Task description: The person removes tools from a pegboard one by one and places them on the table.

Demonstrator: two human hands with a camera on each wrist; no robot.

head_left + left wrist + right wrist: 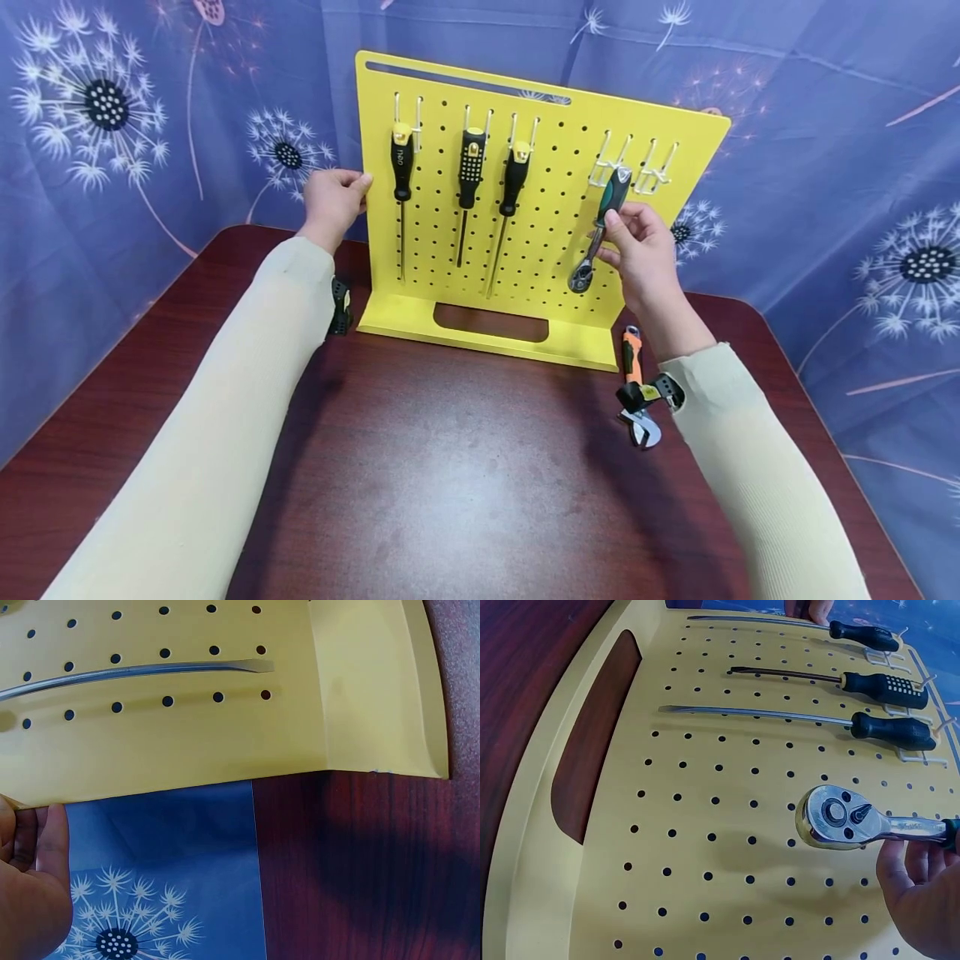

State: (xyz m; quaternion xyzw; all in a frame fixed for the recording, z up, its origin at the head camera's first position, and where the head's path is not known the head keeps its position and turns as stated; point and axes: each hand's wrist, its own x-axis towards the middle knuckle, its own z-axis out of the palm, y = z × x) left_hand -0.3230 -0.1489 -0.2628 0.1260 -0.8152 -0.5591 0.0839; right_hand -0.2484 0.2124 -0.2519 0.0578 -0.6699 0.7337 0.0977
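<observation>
A yellow pegboard (637,117) stands on the table. My left hand (332,204) pinches its left edge between thumb and fingers. My right hand (647,250) holds a ratchet wrench (581,277) by the lower part of its green-and-black handle. The ratchet's round head points down in front of the board, and its handle end overlaps a white hook (598,177); whether it hangs there I cannot tell. In the right wrist view, the ratchet head (831,816) shows its square drive and small lever. Further right is another white hook (651,179) with nothing on it.
Three screwdrivers hang on hooks at the board's left and middle: one (402,167), a second (471,179) with a dotted handle, and a third (515,183). An orange-handled adjustable wrench (632,354) lies on the dark table (450,467), partly behind the right wrist's camera. A blue curtain (847,167) hangs behind.
</observation>
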